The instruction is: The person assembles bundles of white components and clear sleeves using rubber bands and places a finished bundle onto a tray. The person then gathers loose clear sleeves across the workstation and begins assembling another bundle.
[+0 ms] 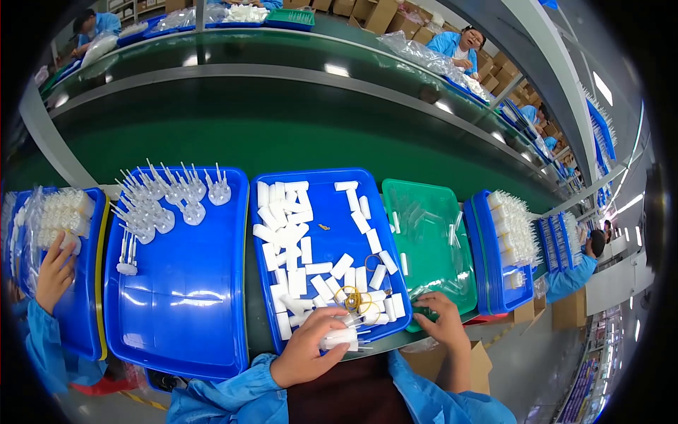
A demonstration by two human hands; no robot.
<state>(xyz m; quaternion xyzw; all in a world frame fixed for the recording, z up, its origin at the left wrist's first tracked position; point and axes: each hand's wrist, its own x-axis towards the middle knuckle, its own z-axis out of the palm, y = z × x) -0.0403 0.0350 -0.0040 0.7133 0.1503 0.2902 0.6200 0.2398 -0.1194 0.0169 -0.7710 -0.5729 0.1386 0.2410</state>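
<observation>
Left hand (307,348) clenched around one bundle of white plastic pieces (340,338) at the near edge of the middle blue tray (321,185), right hand (442,318) gripping the near rim of one green tray (424,194), two yellow rubber bands (351,297) just beside the bundle.

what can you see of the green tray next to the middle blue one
The green tray is a shallow rectangular bin of see-through green plastic with a raised rim. It sits between the middle blue tray and a stack of blue trays on its right, near the edge of the dark green belt. A few small clear or white pieces lie scattered inside; most of its floor is bare. The right hand rests at its near corner, fingers touching the rim.
</observation>
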